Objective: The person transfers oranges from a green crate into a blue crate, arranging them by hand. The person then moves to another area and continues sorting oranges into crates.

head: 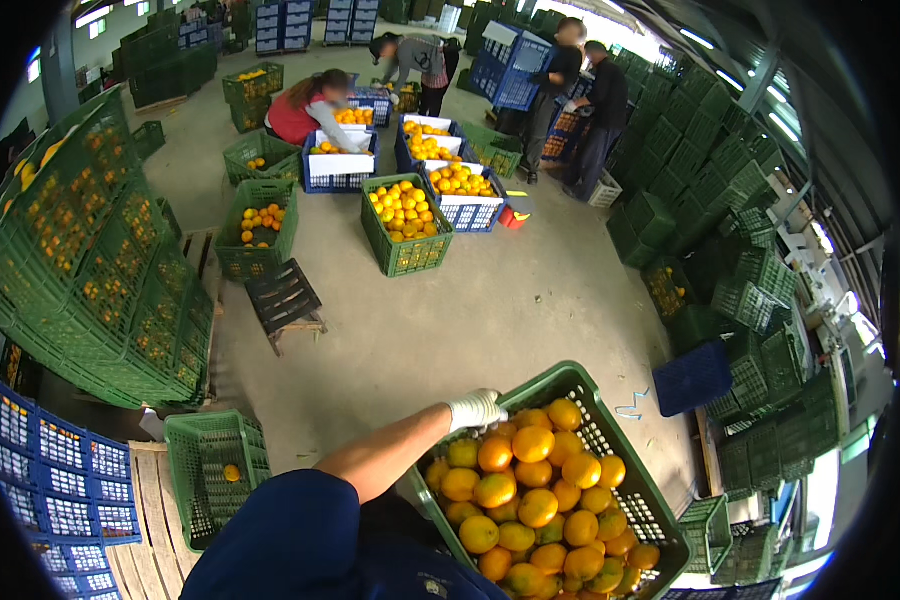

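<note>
My left hand (pixel 478 410), in a white glove, grips the left rim of a green plastic crate (pixel 586 382). Orange citrus fruits (pixel 538 508), some tinged green, fill much of this crate, which I carry close against my body. Its near end runs out of the bottom of the picture. My right hand is out of view. Below my left arm, a second green crate (pixel 214 517) holds a single orange fruit (pixel 232 472).
A small slatted stool (pixel 283 300) stands on the concrete floor ahead. Beyond it are a fruit-filled green crate (pixel 412 259) and blue crates (pixel 471 216). Stacked full crates (pixel 112 277) rise at left, green crates (pixel 750 292) at right. Several people (pixel 307 109) work farther off.
</note>
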{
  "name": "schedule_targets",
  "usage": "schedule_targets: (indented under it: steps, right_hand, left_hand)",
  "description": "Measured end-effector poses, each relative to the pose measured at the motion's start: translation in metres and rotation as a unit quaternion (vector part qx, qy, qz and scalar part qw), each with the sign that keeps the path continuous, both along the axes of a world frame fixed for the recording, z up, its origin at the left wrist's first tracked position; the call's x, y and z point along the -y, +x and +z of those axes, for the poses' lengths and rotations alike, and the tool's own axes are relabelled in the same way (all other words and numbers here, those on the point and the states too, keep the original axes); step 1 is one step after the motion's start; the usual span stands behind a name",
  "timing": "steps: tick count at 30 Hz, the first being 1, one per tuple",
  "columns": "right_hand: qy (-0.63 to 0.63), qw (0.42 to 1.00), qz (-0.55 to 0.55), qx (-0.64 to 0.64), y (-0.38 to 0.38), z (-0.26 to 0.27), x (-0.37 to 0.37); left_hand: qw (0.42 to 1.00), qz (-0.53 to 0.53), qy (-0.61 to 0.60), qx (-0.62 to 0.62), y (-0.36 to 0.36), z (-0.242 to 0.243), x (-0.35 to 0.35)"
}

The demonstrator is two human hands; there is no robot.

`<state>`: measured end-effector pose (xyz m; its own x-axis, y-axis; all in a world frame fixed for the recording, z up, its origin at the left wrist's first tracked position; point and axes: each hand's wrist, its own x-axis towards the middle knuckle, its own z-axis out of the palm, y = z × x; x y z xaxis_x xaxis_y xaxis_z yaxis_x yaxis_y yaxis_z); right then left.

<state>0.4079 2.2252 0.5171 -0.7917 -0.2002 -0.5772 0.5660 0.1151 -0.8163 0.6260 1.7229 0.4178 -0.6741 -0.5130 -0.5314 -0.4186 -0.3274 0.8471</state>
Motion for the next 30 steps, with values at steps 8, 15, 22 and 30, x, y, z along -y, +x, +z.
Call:
schedule_targets:
  steps: [8, 15, 22, 30]
  right_hand:
    - [0.029, 0.998, -0.03, 0.04, -0.075, 0.006, 0.176]
    - [0.001, 1.0, 0.016, 0.02, -0.121, 0.013, 0.334]
    - [-0.03, 0.998, 0.037, 0.03, -0.169, 0.009, 0.474]
    - [-0.014, 0.999, 0.044, 0.028, -0.263, -0.012, 0.65]
  left_hand:
    - [1.0, -0.009, 0.016, 0.017, -0.06, -0.028, 0.181]
    - [1.0, -0.002, 0.021, -0.019, -0.111, -0.018, 0.364]
    - [1.0, -0.003, 0.002, 0.013, -0.153, -0.009, 0.501]
    - [0.998, 0.052, 0.021, 0.035, -0.205, -0.025, 0.643]
